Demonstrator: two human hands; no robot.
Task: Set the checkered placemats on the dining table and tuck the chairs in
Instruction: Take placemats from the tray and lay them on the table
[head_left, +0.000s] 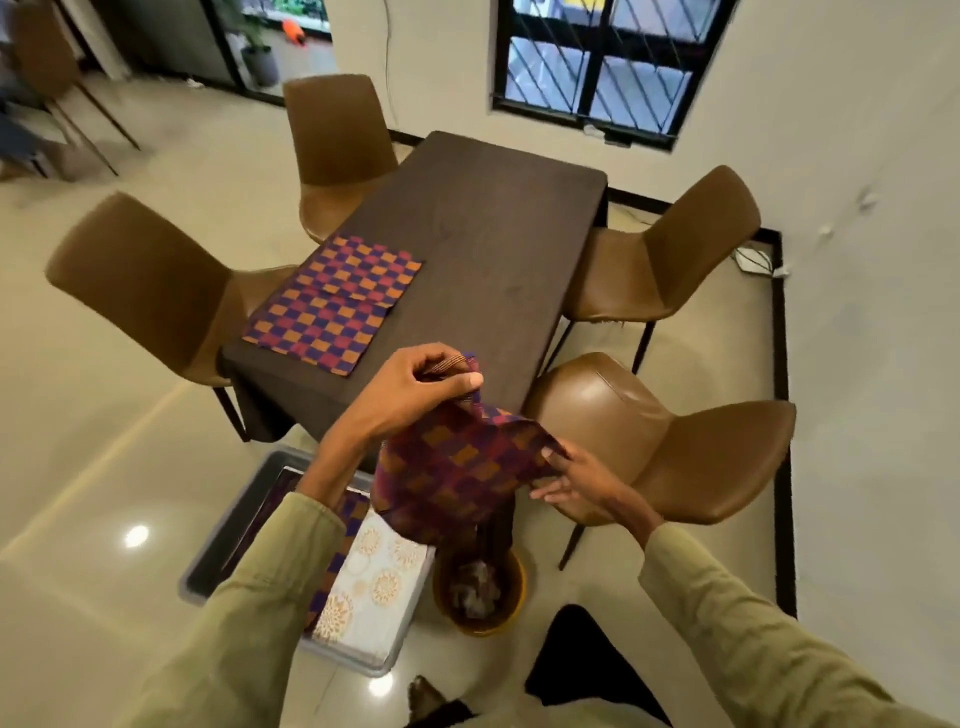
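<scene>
Both hands gripped one orange, purple and maroon checkered cloth placemat (462, 462) at lower centre of the frame: the left hand (410, 395) pinched its raised upper corner, the right hand (576, 480) clamped its right edge. The dark brown wooden dining surface (483, 234) lay just above them, its long axis running toward the upper frame; the left hand was nearer. Two matching laid placemats (337, 301) sat at centre left.

Table (493, 234): 2 chairs left (156, 291) (337, 140), 2 right (670, 254) (665, 441).
Placemats (337, 296): 2 lay overlapping on table's left edge.
Tray (249, 525): on floor before table.
Bowl (511, 587): right of tray.
</scene>
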